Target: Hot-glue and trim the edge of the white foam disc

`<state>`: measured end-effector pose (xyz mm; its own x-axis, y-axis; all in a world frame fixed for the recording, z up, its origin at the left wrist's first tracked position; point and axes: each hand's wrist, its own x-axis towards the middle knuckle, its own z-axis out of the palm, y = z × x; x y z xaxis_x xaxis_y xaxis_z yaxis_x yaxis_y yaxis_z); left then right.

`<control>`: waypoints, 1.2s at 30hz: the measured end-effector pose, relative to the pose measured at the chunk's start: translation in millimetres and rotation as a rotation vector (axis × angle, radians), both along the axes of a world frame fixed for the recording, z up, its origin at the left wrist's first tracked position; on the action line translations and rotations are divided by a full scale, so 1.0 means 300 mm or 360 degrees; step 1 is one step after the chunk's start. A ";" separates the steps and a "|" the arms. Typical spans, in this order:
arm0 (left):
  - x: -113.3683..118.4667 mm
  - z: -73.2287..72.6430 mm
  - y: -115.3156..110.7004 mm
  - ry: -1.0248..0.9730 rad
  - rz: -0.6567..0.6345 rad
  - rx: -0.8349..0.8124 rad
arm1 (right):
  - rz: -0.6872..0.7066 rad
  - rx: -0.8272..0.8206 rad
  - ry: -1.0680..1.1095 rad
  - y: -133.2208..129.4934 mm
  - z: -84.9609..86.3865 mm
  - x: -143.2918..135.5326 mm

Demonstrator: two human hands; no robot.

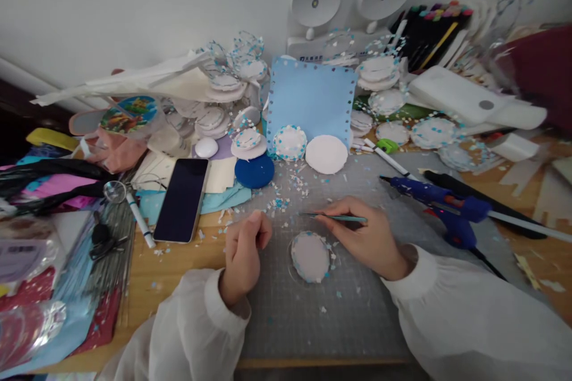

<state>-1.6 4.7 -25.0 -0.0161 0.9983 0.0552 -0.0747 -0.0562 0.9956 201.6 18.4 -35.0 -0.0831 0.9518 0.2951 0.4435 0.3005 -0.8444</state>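
My right hand (pixel 364 235) pinches a thin pair of tweezers (pixel 353 218), with the tips pointing left above the grey cutting mat (pixel 313 327). Just below the tips lies a white disc (pixel 310 257), its rim ringed with small blue and white pieces. To the left of that disc, my left hand (pixel 243 250) rests with the fingers curled into a loose fist, and nothing shows in it. Tiny blue and white paper bits (pixel 281 203) are scattered on the mat beyond both hands. Whether the tweezers grip a bit is too small to tell.
A phone (pixel 182 199) and a dark blue round lid (pixel 254 171) lie to the left. A blue glue gun (pixel 442 202) rests at right. Behind stand a light blue card (pixel 311 98), decorated discs (pixel 289 143) and a plain white disc (pixel 326 154). Twin lamps (pixel 315 2) face me.
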 end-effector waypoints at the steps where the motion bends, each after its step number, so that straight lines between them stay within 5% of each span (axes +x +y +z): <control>1: -0.001 -0.002 -0.001 0.0010 -0.0011 -0.0002 | -0.0012 0.0013 0.0008 0.001 0.004 0.000; 9: 0.001 0.009 0.001 0.0216 -0.0007 0.0088 | -0.0108 0.0173 0.0456 -0.019 0.061 0.016; 19: 0.017 0.044 -0.018 0.0446 -0.0267 0.0116 | 0.0012 -0.0027 0.0769 -0.089 0.099 0.002; 26: 0.019 0.047 0.001 0.0466 -0.0068 0.0058 | -0.0059 -0.0051 0.0795 -0.058 0.087 0.021; 30: 0.019 0.051 0.003 0.0470 -0.0078 0.0069 | 0.0303 -0.0236 0.0826 -0.042 0.101 0.056; 36: 0.019 0.050 0.000 0.0512 -0.0140 0.0055 | 0.0849 -0.0227 0.0339 -0.035 0.105 0.087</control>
<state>4.1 4.8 -10.2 0.0937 0.9926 0.0772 0.2374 -0.0975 0.9665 227.6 7.9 -3.5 -0.5142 0.8263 0.2299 0.0788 0.3124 -0.9467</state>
